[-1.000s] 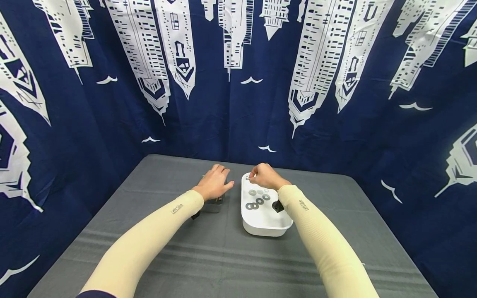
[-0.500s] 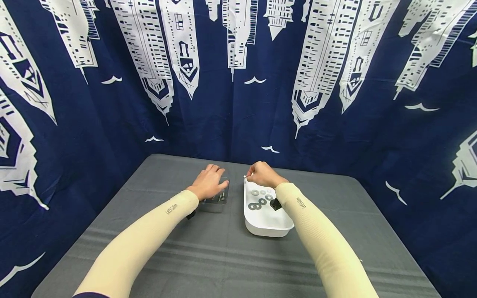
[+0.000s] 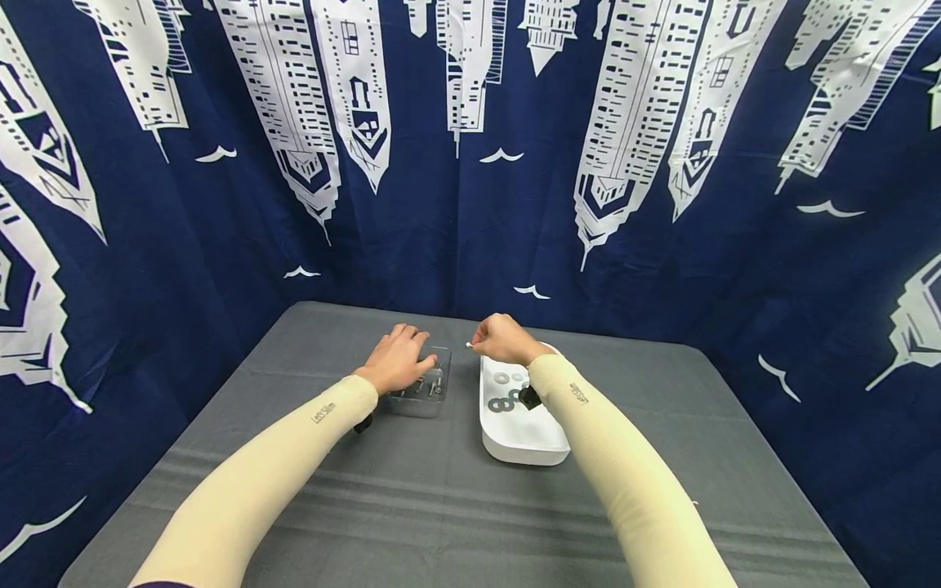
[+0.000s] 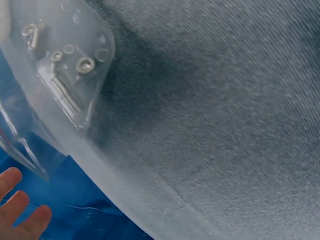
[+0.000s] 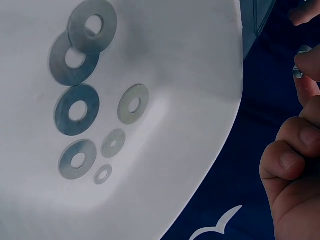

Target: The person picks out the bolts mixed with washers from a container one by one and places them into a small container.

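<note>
My right hand (image 3: 503,336) pinches a small silver bolt (image 5: 298,73) between thumb and finger, with its other fingers curled. That hand is over the far left edge of a white tray (image 3: 525,454), where several flat metal washers (image 5: 77,111) of different sizes lie. Two washers overlap. To the left, my left hand (image 3: 395,359) is spread above a clear plastic box (image 3: 422,408), partly covering it, and holds nothing. Whether it touches the box I cannot tell. Bolts (image 4: 62,90) and ring-shaped metal pieces (image 4: 85,65) lie inside the box.
A grey cloth covers the table (image 3: 441,506). Behind it hangs a dark blue curtain (image 3: 456,229) with white building prints. Between the box and the tray runs a narrow strip of cloth. A black wrist camera (image 3: 529,397) partly hides the washers in the head view.
My right hand has moved left with the bolt, from above the tray's far end past its left rim. My left hand has shifted left, uncovering more of the clear box.
</note>
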The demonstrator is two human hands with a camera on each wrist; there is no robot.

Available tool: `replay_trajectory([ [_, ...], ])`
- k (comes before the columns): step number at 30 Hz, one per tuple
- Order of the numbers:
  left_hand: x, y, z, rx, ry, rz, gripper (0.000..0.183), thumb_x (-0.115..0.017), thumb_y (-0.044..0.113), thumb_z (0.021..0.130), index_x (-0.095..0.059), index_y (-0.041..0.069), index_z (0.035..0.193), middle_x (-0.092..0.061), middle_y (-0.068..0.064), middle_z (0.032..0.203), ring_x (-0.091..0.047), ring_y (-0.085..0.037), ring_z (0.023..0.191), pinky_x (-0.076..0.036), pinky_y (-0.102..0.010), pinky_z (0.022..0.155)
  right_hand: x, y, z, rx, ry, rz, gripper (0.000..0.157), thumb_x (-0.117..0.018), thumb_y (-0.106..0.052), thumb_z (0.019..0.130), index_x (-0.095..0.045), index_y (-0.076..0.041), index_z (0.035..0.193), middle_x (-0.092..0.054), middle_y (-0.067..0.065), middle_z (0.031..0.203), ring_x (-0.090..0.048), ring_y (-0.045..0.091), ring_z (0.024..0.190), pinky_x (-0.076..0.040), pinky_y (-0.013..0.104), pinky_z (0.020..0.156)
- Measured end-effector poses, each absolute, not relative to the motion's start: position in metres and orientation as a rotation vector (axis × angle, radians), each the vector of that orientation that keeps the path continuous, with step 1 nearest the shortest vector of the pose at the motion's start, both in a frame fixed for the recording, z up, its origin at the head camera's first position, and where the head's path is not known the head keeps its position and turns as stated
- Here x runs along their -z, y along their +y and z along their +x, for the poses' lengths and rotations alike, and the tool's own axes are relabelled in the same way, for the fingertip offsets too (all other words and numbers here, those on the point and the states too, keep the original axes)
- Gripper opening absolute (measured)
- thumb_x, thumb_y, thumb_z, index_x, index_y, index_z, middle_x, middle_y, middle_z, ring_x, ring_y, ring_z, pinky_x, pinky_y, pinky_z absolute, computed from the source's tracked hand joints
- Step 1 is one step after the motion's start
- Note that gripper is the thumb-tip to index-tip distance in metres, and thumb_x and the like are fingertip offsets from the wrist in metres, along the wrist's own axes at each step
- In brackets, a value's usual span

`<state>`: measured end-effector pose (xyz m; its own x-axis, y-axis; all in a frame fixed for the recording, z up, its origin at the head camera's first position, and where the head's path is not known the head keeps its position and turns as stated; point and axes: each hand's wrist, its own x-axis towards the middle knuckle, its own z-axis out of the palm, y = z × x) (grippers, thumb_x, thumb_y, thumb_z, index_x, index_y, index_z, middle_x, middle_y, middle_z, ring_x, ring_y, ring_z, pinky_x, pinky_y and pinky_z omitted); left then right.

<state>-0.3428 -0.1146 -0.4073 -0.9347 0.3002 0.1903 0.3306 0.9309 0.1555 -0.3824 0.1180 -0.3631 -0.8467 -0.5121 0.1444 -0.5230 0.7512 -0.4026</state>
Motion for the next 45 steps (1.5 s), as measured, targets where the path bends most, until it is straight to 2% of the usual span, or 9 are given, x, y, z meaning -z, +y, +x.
replay_trajectory([
  [27,0.419,-0.148,-0.342,0.338,-2.931,-0.430,0.058,-0.052,0.044,0.101,-0.051,0.007,0.146,-0.051,-0.017,0.147,-0.038,-0.036,0.142,-0.037,-0.057,0.112,0.364,0.077,-0.381,-0.663,-2.927,0.932,0.007,-0.073,-0.014,0.084,-0.075,-0.012,0.078,-0.064,-0.007,0.069,-0.054,0.012,0.069,-0.045,0.025,0.065],
  [38,0.424,-0.157,-0.339,0.368,-2.944,-0.407,0.059,-0.053,0.043,0.101,-0.050,0.006,0.147,-0.050,-0.020,0.147,-0.039,-0.038,0.142,-0.036,-0.059,0.111,0.368,0.063,-0.383,-0.639,-2.962,0.917,0.005,-0.073,-0.014,0.084,-0.077,-0.012,0.081,-0.075,-0.002,0.084,-0.061,0.011,0.076,-0.053,0.027,0.076],
  [45,0.427,-0.157,-0.338,0.373,-2.941,-0.408,0.060,-0.053,0.044,0.101,-0.050,0.005,0.147,-0.051,-0.020,0.147,-0.040,-0.037,0.142,-0.037,-0.059,0.111,0.368,0.056,-0.385,-0.621,-2.975,0.918,0.006,-0.073,-0.016,0.084,-0.077,-0.013,0.080,-0.073,-0.003,0.083,-0.061,0.013,0.076,-0.053,0.028,0.076],
])
